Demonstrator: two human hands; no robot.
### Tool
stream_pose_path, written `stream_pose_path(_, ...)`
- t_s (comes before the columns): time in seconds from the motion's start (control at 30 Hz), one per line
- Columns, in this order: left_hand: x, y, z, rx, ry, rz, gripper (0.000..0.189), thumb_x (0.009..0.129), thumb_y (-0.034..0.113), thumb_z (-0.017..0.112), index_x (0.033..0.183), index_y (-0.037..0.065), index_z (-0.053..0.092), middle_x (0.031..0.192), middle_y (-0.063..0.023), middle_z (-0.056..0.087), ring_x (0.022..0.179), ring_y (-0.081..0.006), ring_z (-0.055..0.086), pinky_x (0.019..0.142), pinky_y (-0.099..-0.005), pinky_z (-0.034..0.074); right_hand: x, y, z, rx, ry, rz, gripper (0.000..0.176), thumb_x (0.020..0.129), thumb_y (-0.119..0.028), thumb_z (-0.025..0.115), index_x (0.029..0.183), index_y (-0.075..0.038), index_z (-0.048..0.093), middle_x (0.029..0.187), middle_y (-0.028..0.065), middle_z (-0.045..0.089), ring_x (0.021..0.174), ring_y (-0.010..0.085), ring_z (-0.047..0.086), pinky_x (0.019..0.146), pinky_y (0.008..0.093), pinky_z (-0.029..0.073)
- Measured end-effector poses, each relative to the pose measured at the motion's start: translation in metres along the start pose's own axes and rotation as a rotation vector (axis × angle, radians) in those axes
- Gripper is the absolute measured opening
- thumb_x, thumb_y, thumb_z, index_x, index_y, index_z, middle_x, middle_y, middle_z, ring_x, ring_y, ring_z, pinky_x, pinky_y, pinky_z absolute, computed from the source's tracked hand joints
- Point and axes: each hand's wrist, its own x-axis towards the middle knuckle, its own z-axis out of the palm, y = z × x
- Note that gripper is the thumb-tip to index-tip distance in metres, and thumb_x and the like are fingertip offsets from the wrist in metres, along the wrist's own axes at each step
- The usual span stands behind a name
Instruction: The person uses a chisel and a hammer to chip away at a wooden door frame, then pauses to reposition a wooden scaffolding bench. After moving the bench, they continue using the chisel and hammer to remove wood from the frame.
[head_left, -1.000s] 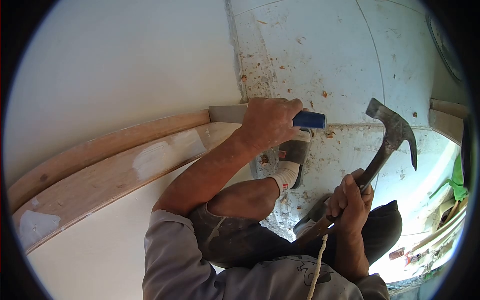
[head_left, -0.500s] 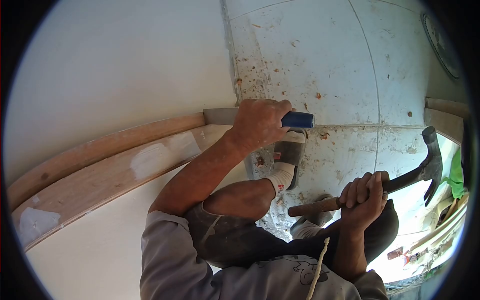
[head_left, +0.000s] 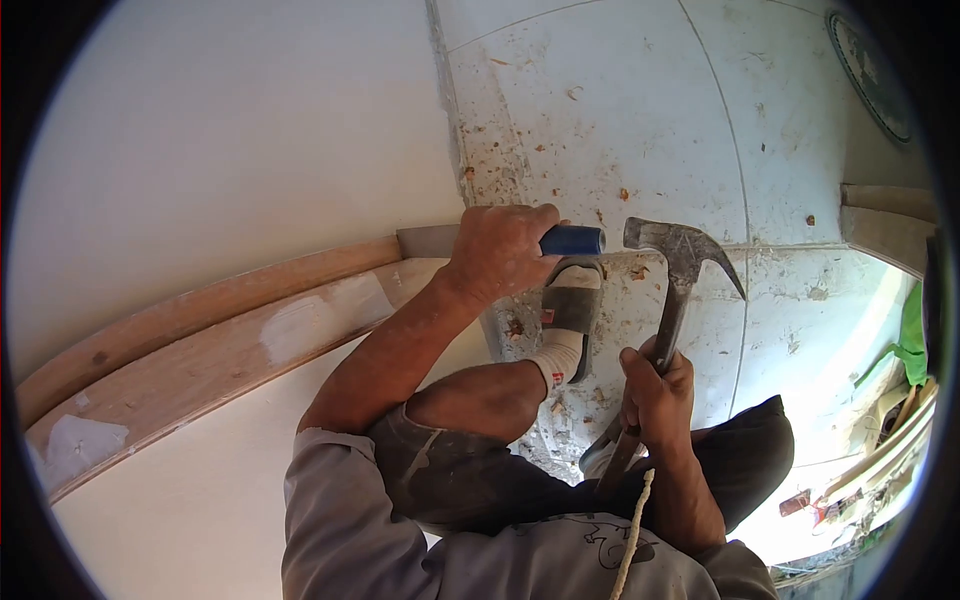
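Observation:
My left hand [head_left: 500, 248] is wrapped round a chisel [head_left: 575, 240] with a blue handle. The chisel's wide grey blade points left, and its tip meets the end of a wooden frame strip [head_left: 250, 283] along the wall. In my right hand [head_left: 660, 398] is a claw hammer [head_left: 684, 250], gripped by its shaft. The hammer stands roughly upright in view, its striking face turned to the butt of the chisel handle with a small gap between them. Its claw points right.
White filler patches [head_left: 300, 328] mark the lower wooden board. A pale wall [head_left: 250, 130] rises at left. The tiled floor [head_left: 620, 110] carries dirt and chips. My foot in a sandal [head_left: 573, 305] is below the chisel. Wood pieces [head_left: 890, 455] and green cloth [head_left: 911, 335] lie at right.
The hammer has swung left from the right side, its head now close to the chisel's butt. My left hand still holds the chisel at the frame; the view has shifted slightly.

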Motion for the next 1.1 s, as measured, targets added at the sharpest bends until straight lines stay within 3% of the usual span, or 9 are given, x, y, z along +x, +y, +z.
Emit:
stream_pose_path(0.07, 0.003, -0.001, -0.004, 0.006, 0.011, -0.010, 0.023, 0.076, 0.025, 0.072, 0.076, 0.010, 0.056, 0.065, -0.0092, 0.063, 0.062, -0.0309, 0.064, 0.055, -0.0404, 0.050, -0.003, -0.015, 0.000, 0.100, 0.122, 0.034, 0.019, 0.087, -0.011, 0.063, 0.075, -0.007, 0.049, 0.049, -0.0004, 0.045, 0.034, 0.0085, 0.042, 0.033, 0.0250, 0.032)
stream_pose_path(0.13, 0.007, 0.000, -0.002, 0.051, -0.063, -0.065, 0.021, 0.077, 0.026, 0.072, 0.078, 0.009, 0.058, 0.064, -0.0100, 0.063, 0.064, -0.0317, 0.065, 0.058, -0.0411, 0.051, 0.002, -0.022, -0.006, 0.262, 0.132, -0.072, 0.021, 0.088, -0.013, 0.062, 0.073, -0.008, 0.048, 0.047, -0.0010, 0.042, 0.032, 0.0089, 0.039, 0.032, 0.0252, 0.032)
stream_pose_path(0.27, 0.031, -0.013, 0.006, 0.119, -0.115, -0.146, 0.021, 0.079, 0.029, 0.071, 0.081, 0.009, 0.063, 0.067, -0.0113, 0.065, 0.066, -0.0322, 0.066, 0.062, -0.0420, 0.052, 0.010, -0.036, -0.013, 0.305, 0.259, -0.100, 0.021, 0.087, -0.016, 0.062, 0.074, -0.009, 0.048, 0.048, -0.0025, 0.038, 0.032, 0.0085, 0.035, 0.032, 0.0252, 0.034)
stream_pose_path(0.33, 0.062, -0.026, -0.004, 0.123, 0.127, -0.356, 0.023, 0.078, 0.029, 0.070, 0.087, 0.007, 0.066, 0.068, -0.0137, 0.067, 0.067, -0.0306, 0.068, 0.062, -0.0418, 0.054, 0.013, -0.028, -0.015, 0.314, 0.292, -0.052, 0.020, 0.087, -0.016, 0.062, 0.075, -0.009, 0.048, 0.049, -0.0020, 0.038, 0.032, 0.0088, 0.036, 0.032, 0.0252, 0.034)
stream_pose_path(0.37, 0.068, -0.025, -0.010, 0.126, 0.134, -0.362, 0.023, 0.078, 0.029, 0.070, 0.087, 0.007, 0.066, 0.068, -0.0137, 0.067, 0.067, -0.0306, 0.068, 0.062, -0.0418, 0.054, 0.015, -0.024, -0.015, 0.310, 0.284, -0.055, 0.020, 0.087, -0.016, 0.062, 0.075, -0.009, 0.048, 0.049, -0.0020, 0.038, 0.032, 0.0088, 0.036, 0.032, 0.0252, 0.034)
stream_pose_path(0.47, 0.082, -0.007, -0.026, 0.079, 0.156, -0.280, 0.026, 0.080, 0.029, 0.069, 0.091, 0.006, 0.067, 0.069, -0.0153, 0.067, 0.068, -0.0312, 0.068, 0.064, -0.0417, 0.055, 0.020, -0.020, -0.010, 0.331, 0.251, -0.026, 0.019, 0.089, -0.017, 0.061, 0.075, -0.013, 0.048, 0.048, -0.0033, 0.037, 0.032, 0.0084, 0.035, 0.030, 0.0249, 0.033)
stream_pose_path(0.57, 0.068, 0.024, -0.013, 0.005, 0.055, -0.230, 0.027, 0.079, 0.033, 0.071, 0.084, 0.007, 0.066, 0.071, -0.0139, 0.067, 0.068, -0.0335, 0.067, 0.062, -0.0416, 0.052, 0.018, -0.024, -0.006, 0.309, 0.273, -0.021, 0.018, 0.089, -0.018, 0.061, 0.076, -0.013, 0.048, 0.048, -0.0034, 0.037, 0.032, 0.0085, 0.035, 0.030, 0.0250, 0.033)
stream_pose_path(0.73, 0.041, 0.008, -0.004, 0.011, -0.006, -0.139, 0.023, 0.075, 0.027, 0.074, 0.084, 0.008, 0.064, 0.069, -0.0132, 0.066, 0.066, -0.0312, 0.067, 0.058, -0.0405, 0.052, 0.013, -0.025, -0.005, 0.342, 0.264, -0.004, 0.021, 0.086, -0.018, 0.063, 0.075, -0.010, 0.048, 0.049, -0.0023, 0.038, 0.033, 0.0091, 0.036, 0.031, 0.0250, 0.033)
stream_pose_path(1.1, 0.019, -0.002, -0.006, 0.014, -0.013, -0.142, 0.023, 0.073, 0.024, 0.075, 0.084, 0.008, 0.062, 0.068, -0.0118, 0.066, 0.065, -0.0316, 0.066, 0.058, -0.0408, 0.052, 0.007, -0.022, 0.004, 0.338, 0.179, 0.045, 0.021, 0.087, -0.016, 0.063, 0.073, -0.011, 0.047, 0.049, -0.0021, 0.038, 0.033, 0.0092, 0.037, 0.031, 0.0252, 0.034)
